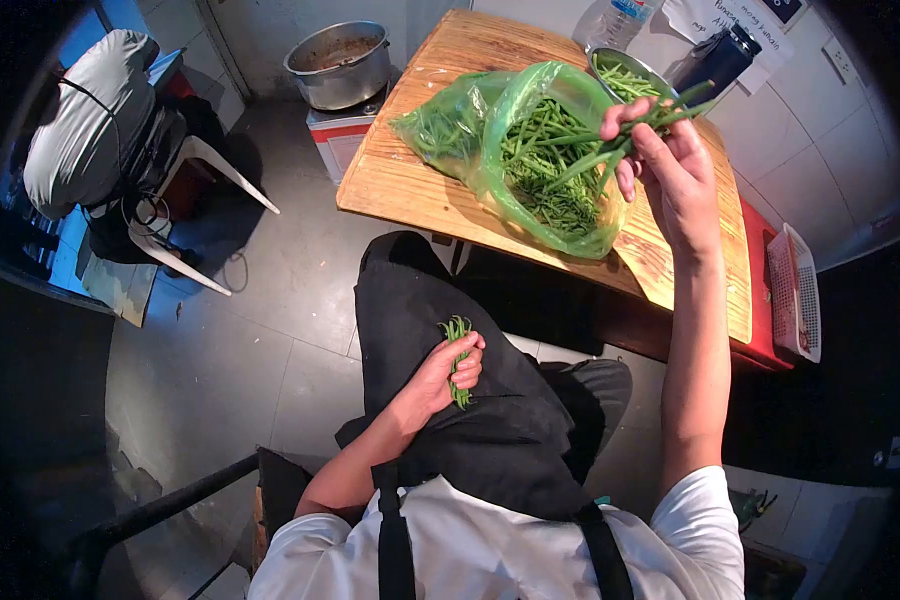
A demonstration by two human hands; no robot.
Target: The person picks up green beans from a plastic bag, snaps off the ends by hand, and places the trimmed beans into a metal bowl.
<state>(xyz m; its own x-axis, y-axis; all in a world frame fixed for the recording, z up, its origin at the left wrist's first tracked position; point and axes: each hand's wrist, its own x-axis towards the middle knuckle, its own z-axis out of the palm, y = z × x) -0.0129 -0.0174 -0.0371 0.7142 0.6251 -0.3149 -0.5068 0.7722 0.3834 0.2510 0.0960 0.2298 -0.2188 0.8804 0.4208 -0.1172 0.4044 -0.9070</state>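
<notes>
My left hand (448,372) is closed around a small bundle of green beans (458,393) and rests over my dark apron. Above the table, my right hand (670,160) pinches several long green beans (615,147) between thumb and fingers. Just left of that hand, a green plastic bag (490,165) lies open on the wooden table, full of green beans (550,170). Behind the bag is a metal bowl (597,60) with more beans, partly hidden by the bag and my right hand.
A dark bottle (718,62) and a clear water bottle (625,22) stand at the back of the wooden table (450,50). A large metal pot (338,82) is to its left, a white basket (796,292) to its right. A person (90,130) sits at far left.
</notes>
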